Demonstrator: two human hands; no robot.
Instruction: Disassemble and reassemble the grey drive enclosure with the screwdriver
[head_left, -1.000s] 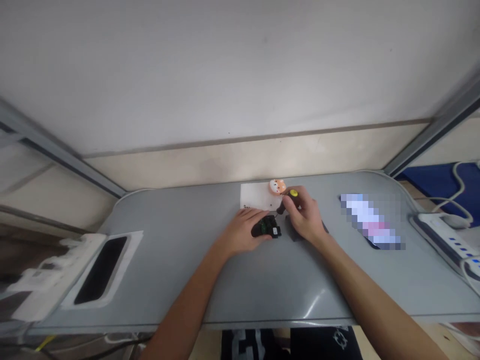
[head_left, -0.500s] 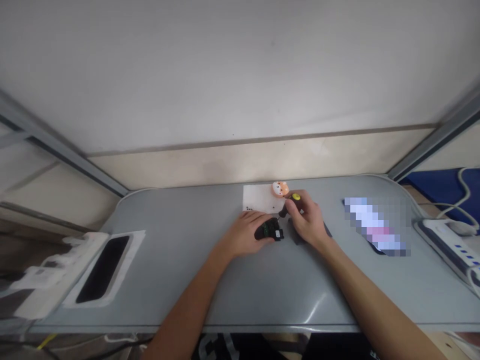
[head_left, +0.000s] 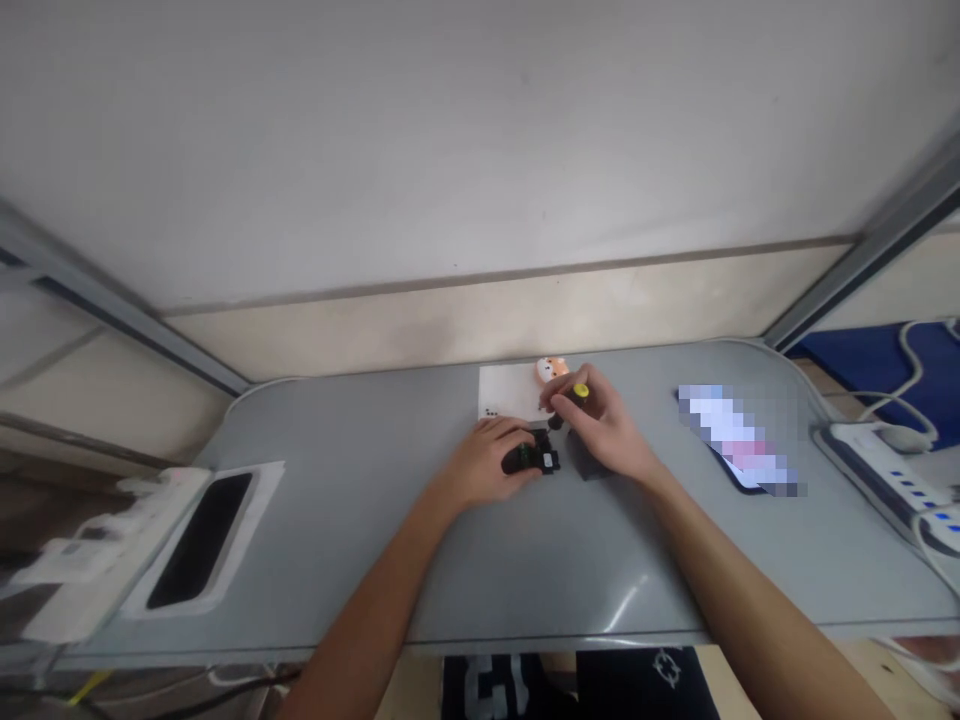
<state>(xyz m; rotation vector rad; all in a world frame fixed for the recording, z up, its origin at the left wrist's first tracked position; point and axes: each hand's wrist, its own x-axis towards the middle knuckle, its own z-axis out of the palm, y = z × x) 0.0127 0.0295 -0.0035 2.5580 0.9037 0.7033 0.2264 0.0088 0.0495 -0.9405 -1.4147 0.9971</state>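
Observation:
My left hand [head_left: 487, 468] is closed around a small black device [head_left: 549, 461] with a green circuit board exposed, pressing it on the grey table. In my right hand [head_left: 606, 425] is a screwdriver [head_left: 581, 391], dark with a yellow cap, held tilted. Its lower end is by the device's upper right edge; whether the tip touches cannot be made out. Below my right palm lies a dark flat piece [head_left: 592, 466], partly covered. Just beyond the hands, a white sheet [head_left: 504, 388] carries several tiny dark bits [head_left: 491, 412], apparently screws, and an orange-and-white animal-faced object [head_left: 550, 370].
To the right lie a phone [head_left: 739, 440] with a blurred screen and a white power strip [head_left: 889, 480] with cables. A dark phone-like slab [head_left: 201, 540] rests on white packaging at the left. A wall [head_left: 450, 330] closes off the back of the table.
My right hand and the screwdriver have moved slightly left, the fingers now overlapping the white sheet. My left fingers have drawn back a little on the device. The camera view has shifted slightly.

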